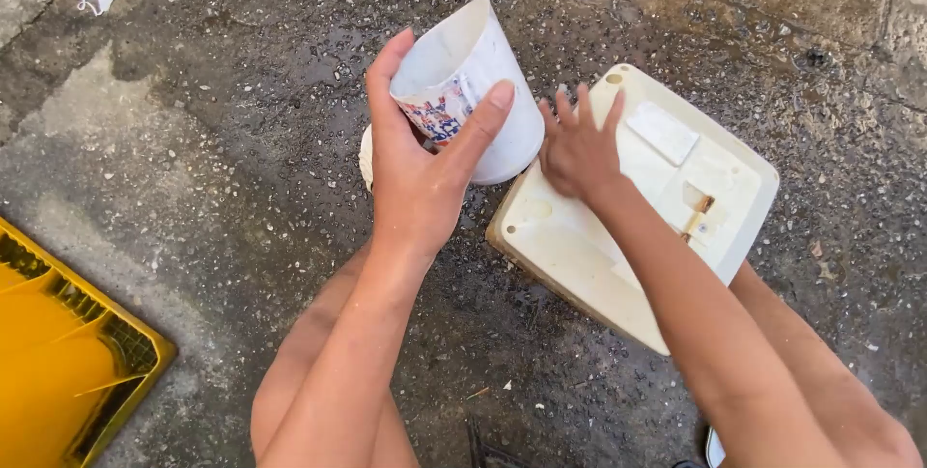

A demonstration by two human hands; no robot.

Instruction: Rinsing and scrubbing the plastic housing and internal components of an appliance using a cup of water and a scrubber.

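I see my left hand (pixel 417 173) grasping a white plastic tub (pixel 478 91), tilted, lifted above the wet concrete floor (pixel 241 169). My right hand (pixel 579 149) lies released, fingers spread, flat on the cream plastic panel (pixel 637 207) lying on the floor just beside the tub. A yellow crate (pixel 68 362) sits well apart at lower left

Bright daylight, sharp focus mid-frame. Wet dark concrete ground (pixel 241 188) glints with small specular spots. Cream plastic square panel (pixel 676 207) near blown-out. Soft shadows under arms. Slight wide-angle stretch at edges.
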